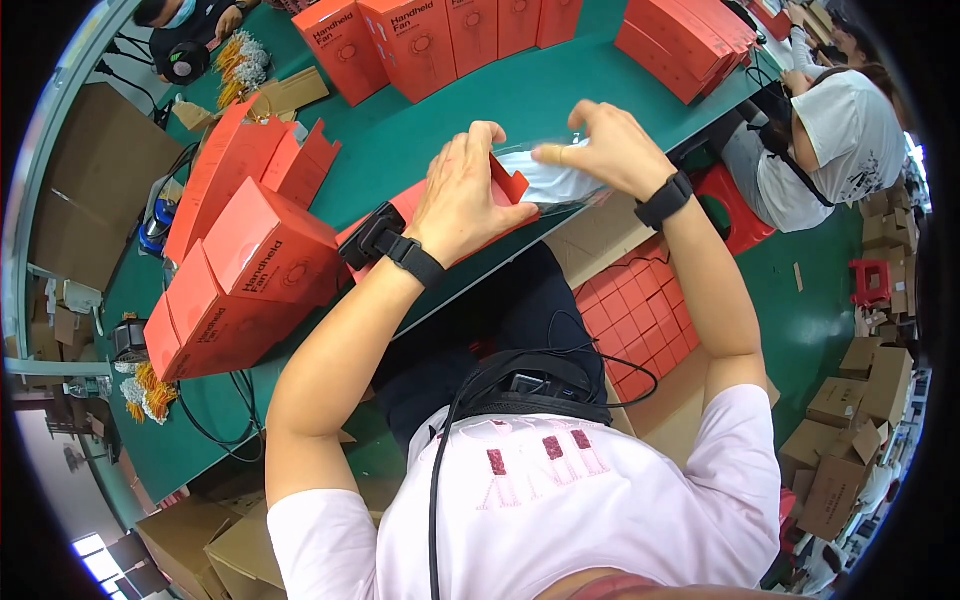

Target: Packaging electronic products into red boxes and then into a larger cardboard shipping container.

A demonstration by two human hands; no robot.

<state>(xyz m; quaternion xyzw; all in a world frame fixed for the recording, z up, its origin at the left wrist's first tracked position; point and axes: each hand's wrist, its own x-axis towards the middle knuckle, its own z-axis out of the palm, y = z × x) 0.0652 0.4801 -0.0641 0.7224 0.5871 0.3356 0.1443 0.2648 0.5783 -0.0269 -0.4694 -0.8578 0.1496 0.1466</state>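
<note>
My left hand (462, 190) is wrapped round a red cardboard box (405, 200), which lies tilted over the table's near edge. The box's end flap (510, 182) stands open toward the right. At that open end is a pale bluish-white item in a clear plastic bag (555, 178); its left end is partly hidden by the flap and my left hand, and its exact kind cannot be made out. My right hand (615, 150) is over the bag's far right side, thumb and forefinger apart, the thumb at the plastic. Its other fingers are partly hidden.
More red boxes (270, 255) stand at the left on the green table (450, 115), and others (425, 45) line its far side. Below the edge, a carton holds several packed red boxes (630, 315). A co-worker (830, 140) sits at the right, another person (195, 30) at far left.
</note>
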